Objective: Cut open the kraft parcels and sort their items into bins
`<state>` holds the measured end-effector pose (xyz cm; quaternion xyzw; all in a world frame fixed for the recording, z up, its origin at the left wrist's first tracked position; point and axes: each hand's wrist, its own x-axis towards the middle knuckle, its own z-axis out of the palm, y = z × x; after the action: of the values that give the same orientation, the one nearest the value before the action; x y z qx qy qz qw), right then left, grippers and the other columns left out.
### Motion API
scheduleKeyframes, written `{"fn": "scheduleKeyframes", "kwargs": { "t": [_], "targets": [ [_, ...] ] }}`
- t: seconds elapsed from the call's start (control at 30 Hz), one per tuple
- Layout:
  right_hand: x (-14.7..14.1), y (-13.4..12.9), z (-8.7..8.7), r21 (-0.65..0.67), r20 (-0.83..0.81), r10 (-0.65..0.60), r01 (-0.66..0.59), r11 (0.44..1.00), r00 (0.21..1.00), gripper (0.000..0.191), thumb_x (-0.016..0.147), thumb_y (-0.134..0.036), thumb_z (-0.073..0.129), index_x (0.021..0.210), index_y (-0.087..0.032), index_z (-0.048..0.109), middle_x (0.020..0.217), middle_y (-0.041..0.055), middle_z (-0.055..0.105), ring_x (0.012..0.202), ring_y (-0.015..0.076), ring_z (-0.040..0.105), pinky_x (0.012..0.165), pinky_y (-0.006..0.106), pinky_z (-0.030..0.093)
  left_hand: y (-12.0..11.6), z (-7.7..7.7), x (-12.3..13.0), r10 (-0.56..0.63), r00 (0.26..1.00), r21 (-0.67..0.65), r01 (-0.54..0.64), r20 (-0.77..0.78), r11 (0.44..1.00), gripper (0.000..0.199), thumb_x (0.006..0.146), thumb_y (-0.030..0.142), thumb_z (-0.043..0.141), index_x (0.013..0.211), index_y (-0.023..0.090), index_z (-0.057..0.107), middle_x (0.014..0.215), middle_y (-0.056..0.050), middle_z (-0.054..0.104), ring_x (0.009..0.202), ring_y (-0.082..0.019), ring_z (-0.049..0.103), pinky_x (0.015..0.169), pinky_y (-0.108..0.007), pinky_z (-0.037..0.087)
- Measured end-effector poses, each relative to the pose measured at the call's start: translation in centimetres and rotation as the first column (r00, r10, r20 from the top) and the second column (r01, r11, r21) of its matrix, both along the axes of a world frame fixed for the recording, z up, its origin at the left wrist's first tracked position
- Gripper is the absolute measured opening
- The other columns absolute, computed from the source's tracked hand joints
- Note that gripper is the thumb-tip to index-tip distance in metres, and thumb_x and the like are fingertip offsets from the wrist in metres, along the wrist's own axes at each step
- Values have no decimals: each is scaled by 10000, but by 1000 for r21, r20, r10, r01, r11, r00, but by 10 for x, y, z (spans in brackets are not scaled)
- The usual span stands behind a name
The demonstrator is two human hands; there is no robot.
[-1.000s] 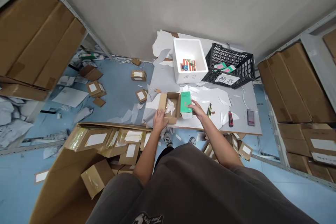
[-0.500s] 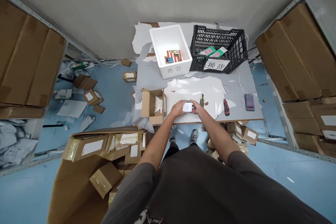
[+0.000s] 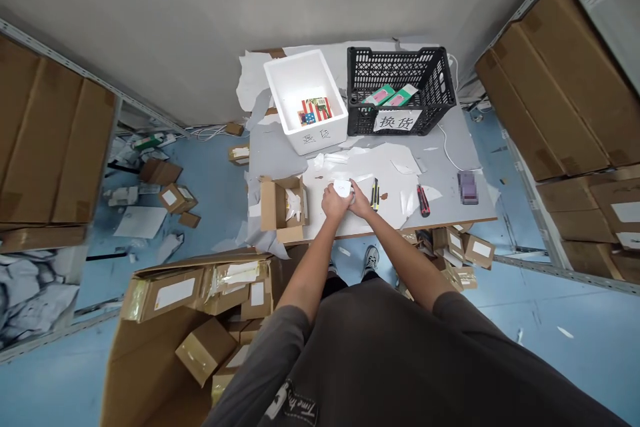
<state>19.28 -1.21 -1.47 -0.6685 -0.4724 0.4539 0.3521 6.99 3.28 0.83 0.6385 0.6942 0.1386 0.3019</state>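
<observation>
Between my two hands is a small white box-like item (image 3: 343,188) with rounded corners, held above the table's front part. My left hand (image 3: 334,202) grips its left side with closed fingers. On its right side, my right hand (image 3: 359,201) also holds it, fingers closed. To the left stands an open cardboard box (image 3: 270,205) with crumpled white paper inside. A yellow-and-black utility knife (image 3: 375,194) lies just right of my right hand. Farther right is a red-and-black utility knife (image 3: 423,201).
A white foam box (image 3: 320,137) with a striped packet stands at the back, beside a black plastic crate (image 3: 400,121) holding green-and-pink boxes. Paper scraps litter the table (image 3: 465,147). A large carton (image 3: 145,360) of parcels sits at lower left. Shelves with cartons (image 3: 560,80) flank both sides.
The view has shifted, so the table things appear further left. Both hands still hold the white item, which is now tilted and turned slightly.
</observation>
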Motion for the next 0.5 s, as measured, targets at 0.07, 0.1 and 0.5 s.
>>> {"fn": "scheduleKeyframes", "kwargs": {
  "t": [0.07,0.1,0.5],
  "targets": [
    [-3,8,-5,30,-19,3,-2,1000,1000,925,748,-251,747,1640,-255,502,1639,119,569,1465,310,579,1267,493,450,-11,-2,-3,28,1000,-12,-28,14,1000,924,863,584,814,1616,181,464,1473,-250,654,1404,-450,631,1096,-511,545],
    [-2,12,-8,41,-33,1,1,999,999,886,762,-253,732,1622,-258,518,1617,112,591,1429,302,604,1253,488,464,-15,-3,-8,5,1000,-32,-4,25,999,974,876,607,797,1659,170,415,1508,-256,633,1432,-450,612,1109,-509,539],
    [18,29,-17,19,-40,82,-81,997,996,881,655,-359,918,1480,-292,616,1401,60,695,1151,274,696,1059,446,592,50,18,-66,-600,797,43,599,67,800,665,868,222,811,1520,251,686,1648,-99,604,1534,-342,549,1273,-470,462]
  ]
}}
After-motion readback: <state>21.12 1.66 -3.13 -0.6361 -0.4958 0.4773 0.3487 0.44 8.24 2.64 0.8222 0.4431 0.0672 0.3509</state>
